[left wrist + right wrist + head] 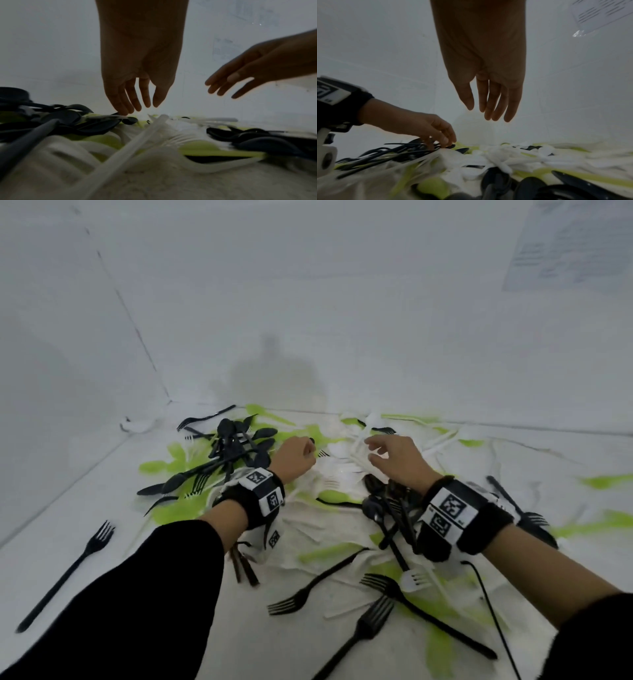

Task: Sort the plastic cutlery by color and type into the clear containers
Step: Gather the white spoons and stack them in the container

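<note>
Black, white and lime-green plastic cutlery lies mixed in a heap on the white surface (102,542). A cluster of black spoons (236,446) sits at the back left, and white cutlery (346,453) at the back middle. My left hand (308,445) reaches down beside the black cluster. Its fingertips (123,112) touch a black spoon (452,146). The thumb stays apart and nothing is gripped. My right hand (371,448) hovers over the white pieces with fingers (488,112) straight and empty.
A lone black fork (72,570) lies at the front left. Several black forks (370,621) lie at the front middle over green pieces (435,607). A thin black cable (493,611) runs from my right wrist. White walls (308,302) close the back and left.
</note>
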`<state>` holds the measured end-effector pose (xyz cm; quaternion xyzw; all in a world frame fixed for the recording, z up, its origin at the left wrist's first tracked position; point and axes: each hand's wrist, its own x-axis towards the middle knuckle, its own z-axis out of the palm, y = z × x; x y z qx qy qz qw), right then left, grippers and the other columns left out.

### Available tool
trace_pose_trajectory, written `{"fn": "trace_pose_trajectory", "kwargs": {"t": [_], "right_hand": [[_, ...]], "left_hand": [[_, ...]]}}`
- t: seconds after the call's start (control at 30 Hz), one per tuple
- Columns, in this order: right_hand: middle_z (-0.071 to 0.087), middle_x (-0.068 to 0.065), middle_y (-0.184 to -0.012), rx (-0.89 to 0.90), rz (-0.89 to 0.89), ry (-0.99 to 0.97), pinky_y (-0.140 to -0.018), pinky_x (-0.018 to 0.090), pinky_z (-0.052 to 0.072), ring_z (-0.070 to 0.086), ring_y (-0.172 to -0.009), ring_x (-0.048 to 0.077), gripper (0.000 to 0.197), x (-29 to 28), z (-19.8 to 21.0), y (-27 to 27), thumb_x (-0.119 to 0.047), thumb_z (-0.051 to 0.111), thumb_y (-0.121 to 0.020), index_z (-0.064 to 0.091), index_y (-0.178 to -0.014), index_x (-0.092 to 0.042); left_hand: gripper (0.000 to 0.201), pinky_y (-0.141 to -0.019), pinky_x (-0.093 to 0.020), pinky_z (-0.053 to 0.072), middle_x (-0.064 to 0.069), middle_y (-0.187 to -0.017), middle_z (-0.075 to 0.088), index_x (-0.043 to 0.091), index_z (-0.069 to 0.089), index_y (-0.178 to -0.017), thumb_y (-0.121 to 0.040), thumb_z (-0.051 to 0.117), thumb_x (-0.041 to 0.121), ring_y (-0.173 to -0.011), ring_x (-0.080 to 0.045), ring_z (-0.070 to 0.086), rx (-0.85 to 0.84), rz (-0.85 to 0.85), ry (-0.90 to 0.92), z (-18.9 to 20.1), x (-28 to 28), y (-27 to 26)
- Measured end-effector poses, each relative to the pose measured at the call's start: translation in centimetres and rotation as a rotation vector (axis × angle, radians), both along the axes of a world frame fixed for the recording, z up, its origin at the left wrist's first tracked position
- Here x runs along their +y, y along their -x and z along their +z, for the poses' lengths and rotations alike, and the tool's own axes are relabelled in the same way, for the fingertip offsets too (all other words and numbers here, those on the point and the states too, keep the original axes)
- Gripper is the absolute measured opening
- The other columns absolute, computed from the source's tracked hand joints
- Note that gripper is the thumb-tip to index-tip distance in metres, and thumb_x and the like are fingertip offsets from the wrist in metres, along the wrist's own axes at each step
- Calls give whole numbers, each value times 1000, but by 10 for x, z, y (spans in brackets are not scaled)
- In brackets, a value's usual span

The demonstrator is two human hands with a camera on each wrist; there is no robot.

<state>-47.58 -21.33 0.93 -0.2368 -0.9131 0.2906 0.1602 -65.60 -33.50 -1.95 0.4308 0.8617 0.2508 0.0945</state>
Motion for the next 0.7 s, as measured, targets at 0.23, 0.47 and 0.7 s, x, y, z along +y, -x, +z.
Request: {"fn": "trace_pose_trajectory", "kwargs": {"t": [0.23, 0.47, 0.7], "right_hand": [[68, 12, -102, -112, -102, -19, -88, 29, 43, 60, -98, 26, 24, 21, -1, 35, -5, 57, -83, 69, -103, -7], [62, 16, -111, -377, -64, -4, -90, 34, 46, 56, -107, 28, 25, 18, -20, 60, -19, 66, -83, 64, -105, -6], [64, 16, -111, -363, -155, 61, -77, 25, 42, 57, -108, 27, 26, 31, -23, 51, -7, 67, -78, 68, -103, -3]], "left_hand": [[29, -79, -29, 40, -11, -106, 63, 12, 59, -89, -72, 78, 27, -103, -26, 56, 26, -78, 208, -14, 34, 29], [23, -55, -18, 49, 4, -68, 54, 16, 60, -65, -74, 68, -3, -83, -26, 61, -135, -90, -23, -4, 30, 38], [9, -67, -7, 44, 10, -69, 66, 8, 70, -88, -80, 70, 4, -62, 9, 60, -364, 57, -543, 13, 17, 45]]}}
